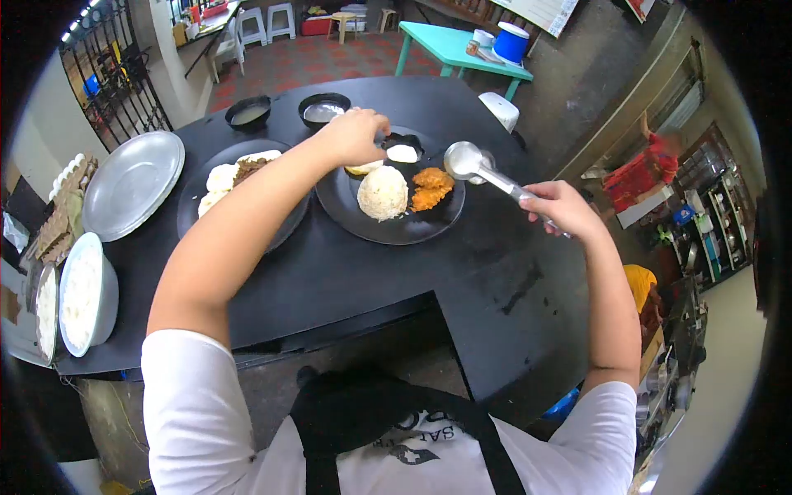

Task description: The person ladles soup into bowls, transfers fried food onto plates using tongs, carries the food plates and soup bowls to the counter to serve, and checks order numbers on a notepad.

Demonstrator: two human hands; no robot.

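My left hand (pixel 359 136) reaches over a black plate (pixel 355 221) on the right. Its fingertips are closed at the left rim of a small black bowl (pixel 403 148) holding white sauce. In my right hand (pixel 561 206) is the handle of a metal scoop (pixel 464 161), its round head over the plate's right edge. A second round metal shape shows behind that head. On the plate lie a mound of rice (pixel 383 193) and a piece of orange-brown fried food (pixel 431 189). Something yellow is partly hidden below my left hand.
Left stands another plate (pixel 188 210) with rice and brown meat, partly behind my forearm. Black bowls (pixel 247 113) sit at the table's far side. A metal tray (pixel 132 186) and a white tub of rice (pixel 87 293) are at far left. A person in red (pixel 648 173) is at right.
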